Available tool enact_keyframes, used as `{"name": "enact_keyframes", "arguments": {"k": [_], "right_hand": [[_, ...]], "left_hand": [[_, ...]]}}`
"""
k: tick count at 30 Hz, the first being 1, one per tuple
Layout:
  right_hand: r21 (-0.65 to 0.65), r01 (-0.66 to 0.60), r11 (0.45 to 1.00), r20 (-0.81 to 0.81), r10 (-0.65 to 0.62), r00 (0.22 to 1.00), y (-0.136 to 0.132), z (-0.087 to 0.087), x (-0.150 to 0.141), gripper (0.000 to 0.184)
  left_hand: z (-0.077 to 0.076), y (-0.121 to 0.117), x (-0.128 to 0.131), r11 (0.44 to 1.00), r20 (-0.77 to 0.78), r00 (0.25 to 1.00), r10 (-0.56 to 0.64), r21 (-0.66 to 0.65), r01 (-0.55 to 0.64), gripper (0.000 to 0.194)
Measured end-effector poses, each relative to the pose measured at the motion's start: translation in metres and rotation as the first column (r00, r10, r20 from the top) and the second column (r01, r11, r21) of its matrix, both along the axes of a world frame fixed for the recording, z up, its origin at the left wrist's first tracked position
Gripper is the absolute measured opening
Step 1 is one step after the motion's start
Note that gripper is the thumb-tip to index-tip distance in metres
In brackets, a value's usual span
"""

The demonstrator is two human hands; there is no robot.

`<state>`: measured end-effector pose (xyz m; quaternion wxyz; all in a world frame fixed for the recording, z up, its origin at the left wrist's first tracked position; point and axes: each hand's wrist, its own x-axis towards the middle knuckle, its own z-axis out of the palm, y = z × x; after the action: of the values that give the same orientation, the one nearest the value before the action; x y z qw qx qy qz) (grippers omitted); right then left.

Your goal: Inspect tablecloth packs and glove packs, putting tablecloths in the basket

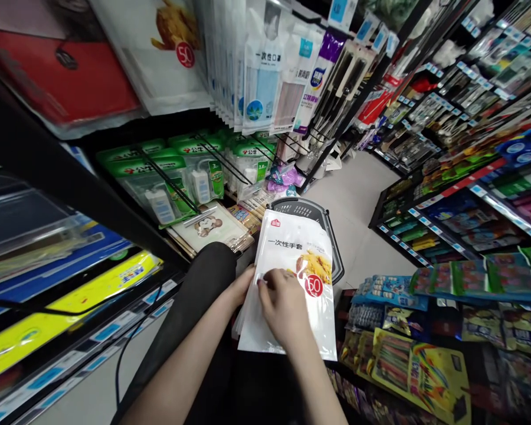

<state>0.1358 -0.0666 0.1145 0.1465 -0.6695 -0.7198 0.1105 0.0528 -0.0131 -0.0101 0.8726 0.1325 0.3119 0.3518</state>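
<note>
A stack of white packs of disposable gloves [292,227], each front printed with food and a red "50" circle, lies over my lap. My left hand [243,286] grips the stack at its left edge, its fingers mostly hidden behind the packs. Over the front pack rests my right hand [285,307], fingers curled in with thumb and fingertips pinching near the pack's left side. Just beyond the packs stands a grey plastic shopping basket [334,236], partly covered by them.
Face mask packs [265,77] hang from hooks ahead, above green-topped plug packs [199,177]. A similar glove pack [159,59] hangs upper left. Snack bags [418,366] fill the shelf at right. A dark shelf post [88,171] slants across the left. Grey floor [358,200] runs between the shelves.
</note>
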Motion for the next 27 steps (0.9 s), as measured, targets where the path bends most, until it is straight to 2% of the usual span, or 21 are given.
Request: {"name": "enact_keyframes", "arguments": {"k": [2, 4, 5, 7, 10, 14, 17, 19, 21, 24, 26, 27], "right_hand": [[0.084, 0.148, 0.985, -0.061, -0.143, 0.988, -0.01, 0.01, 0.025, 0.016], [0.133, 0.375, 0.917, -0.013, -0.377, 0.926, -0.018, 0.015, 0.047, 0.038], [0.117, 0.455, 0.883, 0.015, -0.459, 0.888, -0.02, 0.015, 0.056, 0.049], [0.0, 0.523, 0.852, 0.028, -0.523, 0.852, -0.025, 0.01, 0.067, 0.062], [-0.152, 0.55, 0.821, -0.024, -0.559, 0.829, -0.029, -0.002, 0.073, 0.064], [-0.217, 0.6, 0.77, -0.191, -0.636, 0.747, -0.033, -0.015, 0.084, 0.067], [-0.321, 0.548, 0.772, -0.294, -0.632, 0.717, -0.034, -0.018, 0.1, 0.053], [-0.355, 0.483, 0.8, -0.398, -0.597, 0.697, -0.036, -0.019, 0.114, 0.038], [-0.315, 0.441, 0.84, -0.521, -0.542, 0.659, -0.041, -0.02, 0.129, 0.03], [-0.158, 0.482, 0.862, -0.624, -0.465, 0.628, -0.053, -0.021, 0.154, 0.025], [-0.038, 0.57, 0.821, -0.649, -0.454, 0.611, -0.065, -0.023, 0.172, 0.028], [0.012, 0.63, 0.776, -0.661, -0.467, 0.588, -0.072, -0.024, 0.181, 0.03]], "left_hand": [[0.004, -0.001, -0.001, 0.999, -0.049, 0.999, -0.005, -0.037, 0.004, 0.035], [0.007, -0.002, -0.002, 0.998, -0.087, 0.996, -0.012, -0.059, 0.007, 0.036], [0.007, -0.002, -0.002, 0.998, -0.097, 0.995, -0.013, -0.067, 0.007, 0.036], [0.008, -0.003, -0.003, 0.996, -0.106, 0.994, -0.02, -0.083, 0.011, 0.037], [0.007, -0.003, -0.003, 0.995, -0.108, 0.994, -0.021, -0.101, 0.01, 0.037], [0.009, -0.005, -0.004, 0.995, -0.116, 0.993, -0.007, -0.098, -0.005, 0.038], [0.013, -0.006, -0.005, 0.996, -0.123, 0.992, 0.0, -0.091, -0.011, 0.04], [0.016, -0.006, -0.005, 0.997, -0.109, 0.994, 0.004, -0.081, -0.013, 0.042], [0.02, -0.006, -0.005, 0.997, -0.082, 0.997, -0.005, -0.08, -0.001, 0.042], [0.027, -0.005, -0.005, 0.994, -0.071, 0.997, -0.011, -0.112, 0.003, 0.039], [0.029, -0.005, -0.005, 0.992, -0.067, 0.998, -0.004, -0.127, -0.005, 0.039], [0.029, -0.005, -0.006, 0.991, -0.061, 0.998, 0.001, -0.13, -0.009, 0.039]]}}
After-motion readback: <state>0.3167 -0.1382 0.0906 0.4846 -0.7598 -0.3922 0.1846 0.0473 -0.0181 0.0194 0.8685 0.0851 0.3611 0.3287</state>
